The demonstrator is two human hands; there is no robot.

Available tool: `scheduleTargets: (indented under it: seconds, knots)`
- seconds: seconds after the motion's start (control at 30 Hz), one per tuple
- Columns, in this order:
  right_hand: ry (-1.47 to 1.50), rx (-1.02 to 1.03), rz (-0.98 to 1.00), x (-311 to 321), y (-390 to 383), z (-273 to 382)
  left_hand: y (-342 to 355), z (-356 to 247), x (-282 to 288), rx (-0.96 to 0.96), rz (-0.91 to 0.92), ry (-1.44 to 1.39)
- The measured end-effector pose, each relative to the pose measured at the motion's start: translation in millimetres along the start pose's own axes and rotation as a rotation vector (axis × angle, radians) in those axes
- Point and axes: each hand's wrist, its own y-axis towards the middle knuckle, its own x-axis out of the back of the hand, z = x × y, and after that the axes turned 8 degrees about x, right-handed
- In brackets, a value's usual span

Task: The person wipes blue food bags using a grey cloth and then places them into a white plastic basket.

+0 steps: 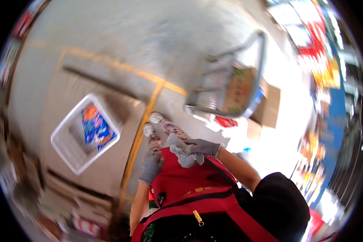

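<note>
Cloth: a grey cloth (184,156) lay bunched on the red apron (181,181), at its upper edge.
Right hand: the gloved right hand (201,146) had its grip closed over the cloth.
Left hand: the gloved left hand (151,167) lay flat on the apron beside the cloth, grip loose, holding nothing.
Doing it well: I judged the cloth needed gathering fully, no tail hanging.
Around: a white basket (68,150) sat well left of the apron; a cart (230,80) with cardboard boxes (266,107) stood beyond it, crowding the way ahead.

Soft grey knit gloves on the left hand (151,167) and right hand (201,146). Limp grey cloth (181,153), matt. Red apron (189,179), smooth fabric. White plastic basket (62,147) on the left. Shiny metal cart (230,76) far right. Brown cardboard box (240,90). Rough grey floor (149,36).
</note>
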Motion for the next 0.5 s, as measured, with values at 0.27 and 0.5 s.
scheduleTargets:
  seconds: [0.27, 0.5]
  knots:
    - [0.347, 0.401, -0.799, 83.8, -266.4, -78.9, 29.6, -164.5, -16.4, -0.271, 0.424, 0.065]
    - [0.385, 0.876, -1.385, 235.6, -310.9, -29.6, 74.2, -366.6, -111.7, -0.322, 0.359, -0.027]
